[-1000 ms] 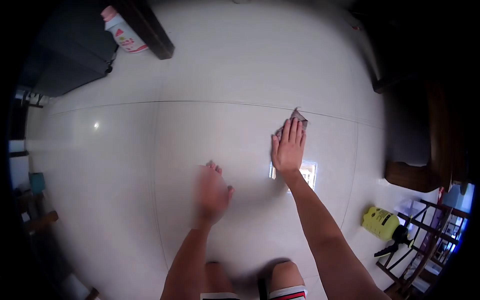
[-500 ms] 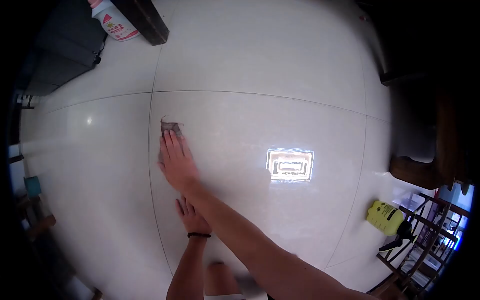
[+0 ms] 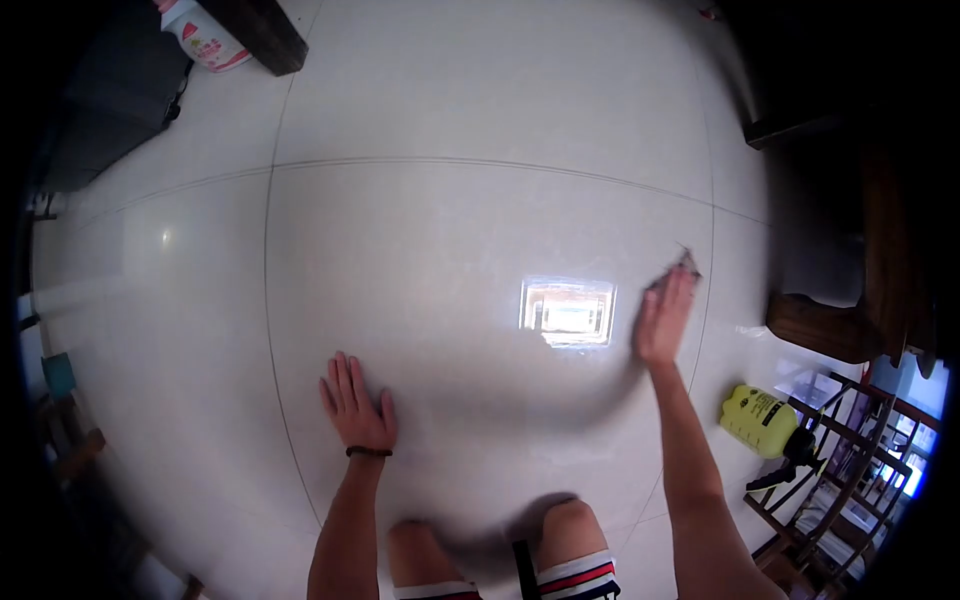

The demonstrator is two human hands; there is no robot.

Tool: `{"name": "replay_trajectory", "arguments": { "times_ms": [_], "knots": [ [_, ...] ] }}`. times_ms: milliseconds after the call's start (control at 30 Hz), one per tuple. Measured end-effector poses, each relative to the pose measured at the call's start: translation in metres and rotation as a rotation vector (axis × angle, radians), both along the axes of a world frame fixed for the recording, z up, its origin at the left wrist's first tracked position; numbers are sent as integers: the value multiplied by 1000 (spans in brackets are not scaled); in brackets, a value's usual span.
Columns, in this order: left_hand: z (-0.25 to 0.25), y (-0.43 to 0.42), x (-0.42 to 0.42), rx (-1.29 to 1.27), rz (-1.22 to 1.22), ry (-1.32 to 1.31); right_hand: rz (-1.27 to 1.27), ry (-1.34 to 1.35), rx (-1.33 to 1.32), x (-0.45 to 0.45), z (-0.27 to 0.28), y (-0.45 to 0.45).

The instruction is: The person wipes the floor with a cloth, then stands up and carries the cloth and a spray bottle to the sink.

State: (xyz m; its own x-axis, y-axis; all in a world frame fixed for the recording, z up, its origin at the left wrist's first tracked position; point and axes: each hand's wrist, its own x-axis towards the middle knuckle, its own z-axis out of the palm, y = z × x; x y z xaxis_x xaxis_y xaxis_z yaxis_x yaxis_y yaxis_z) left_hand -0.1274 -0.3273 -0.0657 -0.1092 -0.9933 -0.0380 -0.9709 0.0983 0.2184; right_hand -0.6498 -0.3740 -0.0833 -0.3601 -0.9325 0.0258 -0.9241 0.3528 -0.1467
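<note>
the person's right hand [image 3: 663, 318] lies near three o'clock in the view, its fingers outstretched over a dark rag [image 3: 688, 257]; it is unclenched and holds the rag beneath it against the glossy tiled floor [image 3: 430, 240]. ragged edges of the rag poke out past the fingertips toward one o'clock (most of it is hidden under the hand). the left hand [image 3: 360, 408], between seven and eight o'clock, rests palm down on the tile, fingers spread and gripping nothing, with a black wristband [image 3: 369, 452] behind it. a bright rectangular reflection [image 3: 575, 312] shines at nine o'clock from the right hand. a yellow spray bottle [image 3: 757, 420] lies at four o'clock, near a slatted rack [image 3: 868, 432].
</note>
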Motion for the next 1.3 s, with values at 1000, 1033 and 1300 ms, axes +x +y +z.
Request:
{"name": "replay_trajectory", "arguments": {
  "times_ms": [1000,1033,1300],
  "knots": [
    [-3,10,-7,-117,101,48,214,-11,-174,68,-12,-9],
    [-3,9,-7,-137,89,49,99,-50,-166,13,-8,12],
    [-7,10,-6,-157,91,26,-133,-100,-123,-76,-15,63]
  ]
}}
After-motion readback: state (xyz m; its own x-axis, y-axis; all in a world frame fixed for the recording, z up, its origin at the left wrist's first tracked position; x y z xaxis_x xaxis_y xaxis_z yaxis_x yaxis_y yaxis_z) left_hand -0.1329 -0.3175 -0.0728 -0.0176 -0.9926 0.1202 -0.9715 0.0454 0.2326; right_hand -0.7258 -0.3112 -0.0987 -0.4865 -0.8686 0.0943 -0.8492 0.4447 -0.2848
